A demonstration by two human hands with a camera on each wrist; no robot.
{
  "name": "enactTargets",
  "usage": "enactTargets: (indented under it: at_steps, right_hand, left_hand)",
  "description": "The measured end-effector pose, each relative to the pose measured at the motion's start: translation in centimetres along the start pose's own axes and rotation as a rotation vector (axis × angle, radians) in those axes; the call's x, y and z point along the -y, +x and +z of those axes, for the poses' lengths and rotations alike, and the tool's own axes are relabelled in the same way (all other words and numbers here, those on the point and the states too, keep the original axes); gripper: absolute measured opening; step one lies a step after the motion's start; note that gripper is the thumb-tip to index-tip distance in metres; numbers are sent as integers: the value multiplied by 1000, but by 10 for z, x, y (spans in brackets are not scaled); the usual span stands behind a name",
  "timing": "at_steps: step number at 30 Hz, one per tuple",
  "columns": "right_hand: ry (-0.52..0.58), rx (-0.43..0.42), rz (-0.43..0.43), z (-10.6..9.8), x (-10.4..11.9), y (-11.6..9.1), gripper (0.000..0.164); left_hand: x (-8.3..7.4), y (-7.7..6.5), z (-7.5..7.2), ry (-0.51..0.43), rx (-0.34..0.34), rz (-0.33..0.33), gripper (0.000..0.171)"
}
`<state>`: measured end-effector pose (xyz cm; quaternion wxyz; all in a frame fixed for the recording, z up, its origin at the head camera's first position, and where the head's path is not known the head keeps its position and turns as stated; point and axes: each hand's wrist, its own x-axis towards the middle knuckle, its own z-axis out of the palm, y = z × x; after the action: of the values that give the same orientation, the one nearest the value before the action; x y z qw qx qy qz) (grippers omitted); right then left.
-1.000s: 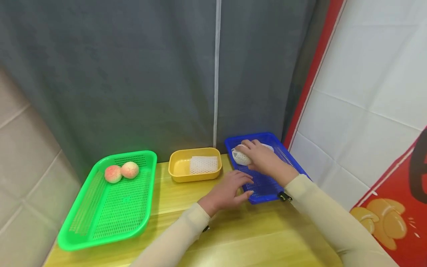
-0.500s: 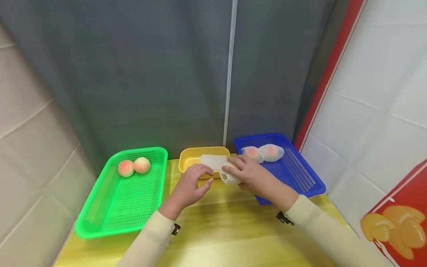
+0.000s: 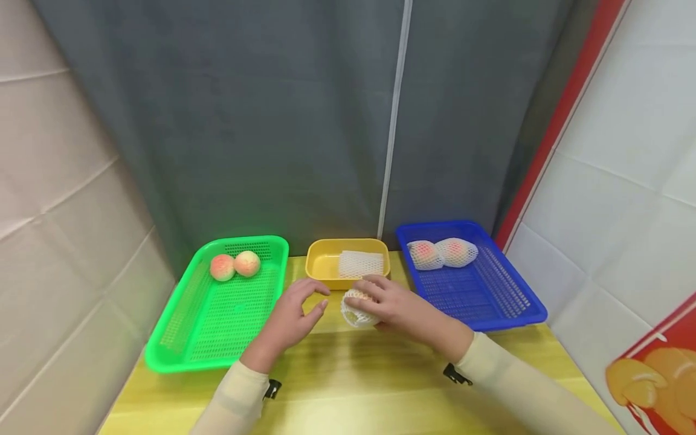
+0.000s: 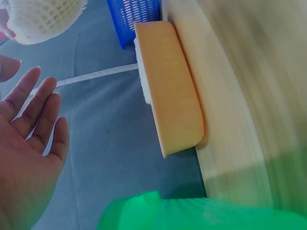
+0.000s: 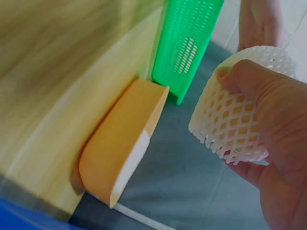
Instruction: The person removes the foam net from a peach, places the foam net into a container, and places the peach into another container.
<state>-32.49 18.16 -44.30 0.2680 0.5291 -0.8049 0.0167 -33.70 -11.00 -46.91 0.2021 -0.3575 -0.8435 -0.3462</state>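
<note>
My right hand (image 3: 402, 311) holds a peach in a white foam net (image 3: 354, 313) over the table, just in front of the yellow box (image 3: 321, 283). In the right wrist view the thumb presses on the net sleeve (image 5: 235, 120), whose cut end flares loosely and yellowish fruit shows through the mesh. My left hand (image 3: 288, 317) hovers to the left of it, fingers relaxed and apart from the net, holding nothing. In the left wrist view its palm (image 4: 24, 167) faces the camera. Flat white net sleeves (image 3: 360, 264) lie inside the yellow box.
At the left stands a green basket (image 3: 185, 338) with two bare peaches (image 3: 235, 266). A blue basket (image 3: 489, 302) at the right holds two netted peaches (image 3: 443, 254). Behind them hangs a grey curtain (image 3: 261, 121); white walls flank the wooden table (image 3: 348, 386).
My right hand has come out of the blue basket with a netted peach and moved left to the front of the yellow box. My left hand has shifted left, away from the blue basket.
</note>
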Motion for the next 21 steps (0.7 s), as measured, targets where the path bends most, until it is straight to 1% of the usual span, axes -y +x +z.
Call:
enactTargets:
  at_steps: [4,7,10,15,18,21]
  right_hand:
    - [11,2,-14,10,6,1,91]
    - [19,4,-21,25,10,1,84]
    - [46,57,-5,42,15,-2,79]
    - [94,175,40,66,23,-7,81]
    - [93,219,44,77,25,-9,82]
    - [90,239,41,86,27,-10,83]
  left_hand:
    - [2,0,-2,2,-15,-12,13]
    - [2,0,-2,8,-15,-17,13]
    - [2,-1,-1,5,-8,-26,14]
    - [2,-1,5,-5,16,-30,14]
    - [0,-1,7,-17,28,-40,13]
    - [-1,-2,9,-14,39,-60,12]
